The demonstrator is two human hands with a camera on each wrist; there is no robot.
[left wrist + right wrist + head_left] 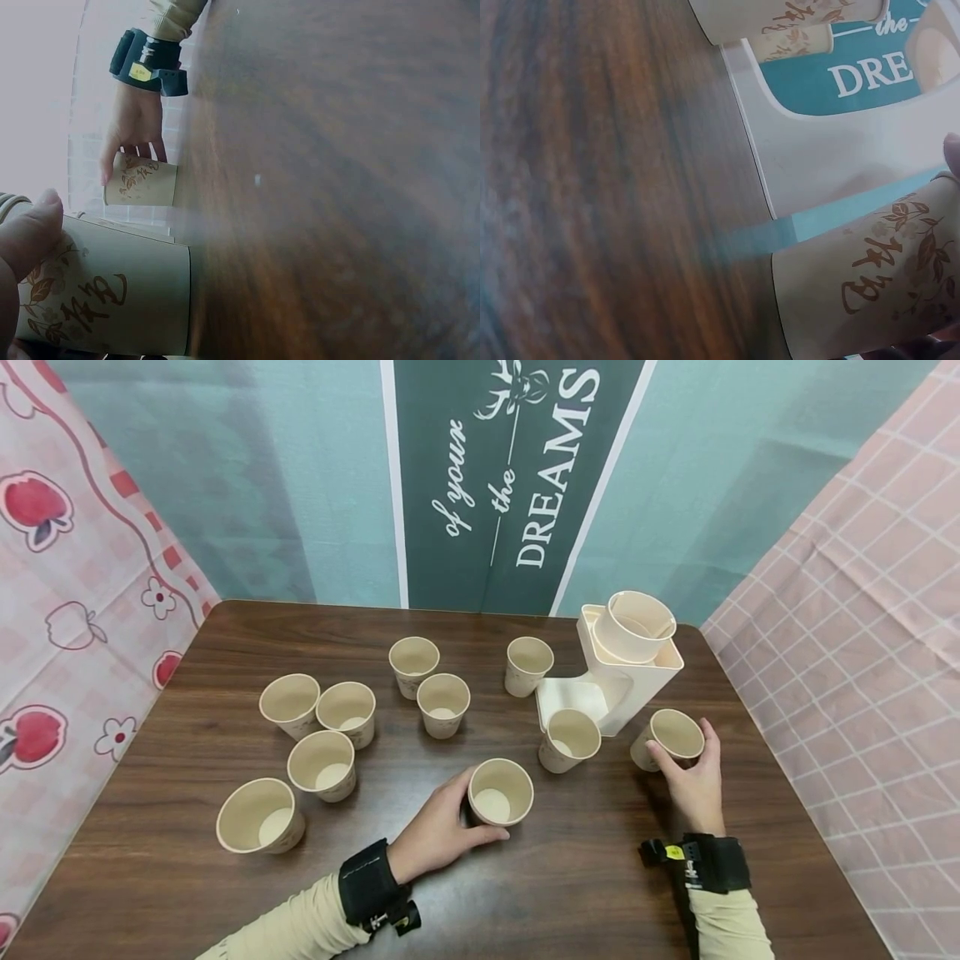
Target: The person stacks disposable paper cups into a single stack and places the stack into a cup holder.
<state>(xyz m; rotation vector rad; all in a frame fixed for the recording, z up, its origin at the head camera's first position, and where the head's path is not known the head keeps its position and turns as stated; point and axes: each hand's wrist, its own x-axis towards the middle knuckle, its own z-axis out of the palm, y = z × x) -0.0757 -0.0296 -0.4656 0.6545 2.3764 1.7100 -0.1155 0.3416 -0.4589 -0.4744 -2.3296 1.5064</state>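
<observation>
Near the middle of the table, my left hand (442, 831) grips a beige paper cup (501, 793) from its left side, thumb in front. The left wrist view shows that paper cup (112, 292) upright, with brown leaves and writing on its wall. At the right, my right hand (695, 781) holds another paper cup (675, 735), thumb on the left and fingers on the right. In the right wrist view this paper cup (855, 277) stands on the table beside the white holder. Both cups look empty inside.
A white cup dispenser (630, 685) with a round tube on top stands at the back right. One paper cup (570, 742) sits before its base, another paper cup (528, 667) to its left. Several more cups, such as one paper cup (260, 817), spread across the table's left half.
</observation>
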